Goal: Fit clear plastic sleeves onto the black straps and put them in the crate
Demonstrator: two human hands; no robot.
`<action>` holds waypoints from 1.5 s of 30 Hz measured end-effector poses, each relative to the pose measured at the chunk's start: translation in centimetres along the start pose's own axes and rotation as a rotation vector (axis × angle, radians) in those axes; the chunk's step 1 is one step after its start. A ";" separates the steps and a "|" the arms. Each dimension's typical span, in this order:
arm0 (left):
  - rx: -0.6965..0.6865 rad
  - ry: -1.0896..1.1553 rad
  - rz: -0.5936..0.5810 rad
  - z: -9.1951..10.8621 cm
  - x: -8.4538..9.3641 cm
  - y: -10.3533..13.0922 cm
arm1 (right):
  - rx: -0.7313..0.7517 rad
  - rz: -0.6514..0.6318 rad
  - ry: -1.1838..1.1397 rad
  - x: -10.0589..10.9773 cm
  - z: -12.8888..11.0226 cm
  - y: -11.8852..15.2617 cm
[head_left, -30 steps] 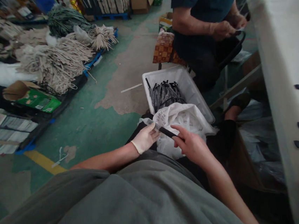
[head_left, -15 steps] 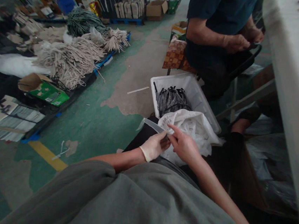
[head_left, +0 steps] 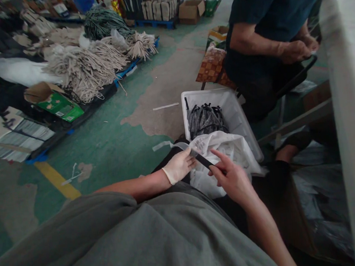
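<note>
My left hand, in a pale glove, pinches a translucent strip whose loose end sticks out to the left. From its fingers a black strap slants down to my right hand, which is bare and grips the other end between thumb and fingers, the index finger raised. Just beyond and beneath the hands lies a white plastic bag with pale pieces inside. It rests over the near end of a white bin, where a bundle of dark straps sits.
A seated person in dark clothes works with both hands at the upper right. A white table runs along the right edge. Pale cord bundles and a green carton lie on pallets at the left.
My right hand has moved right and slightly down, away from my left hand, and the black strap now shows between them. The translucent strip's loose end has shifted left.
</note>
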State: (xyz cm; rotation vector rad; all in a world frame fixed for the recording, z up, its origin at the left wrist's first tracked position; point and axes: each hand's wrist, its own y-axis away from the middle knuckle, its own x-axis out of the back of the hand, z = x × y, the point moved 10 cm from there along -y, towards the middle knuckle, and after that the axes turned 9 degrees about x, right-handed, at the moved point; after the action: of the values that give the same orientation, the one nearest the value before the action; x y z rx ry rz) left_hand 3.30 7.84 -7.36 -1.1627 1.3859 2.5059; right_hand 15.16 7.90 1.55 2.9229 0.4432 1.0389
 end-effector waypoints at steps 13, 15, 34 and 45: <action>-0.024 -0.087 -0.116 -0.3 -2.0 0.2 | -0.039 0.007 -0.002 0.9 1.1 1.7; 0.035 -0.119 -0.167 -1.9 -2.8 0.2 | -0.036 -0.006 0.001 0.3 1.0 1.4; 0.208 0.005 -0.010 0.8 -1.0 0.2 | 0.332 0.348 -0.156 7.5 -3.4 10.9; 0.440 -0.097 -0.223 -5.9 -3.4 1.9 | 0.413 0.227 -0.103 2.4 -2.6 3.3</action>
State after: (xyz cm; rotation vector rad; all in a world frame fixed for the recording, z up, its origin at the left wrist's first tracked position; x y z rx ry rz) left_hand 8.48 3.32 -5.72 -1.0228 1.5724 1.9464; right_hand 16.16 5.18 5.36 3.4446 0.3665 0.9009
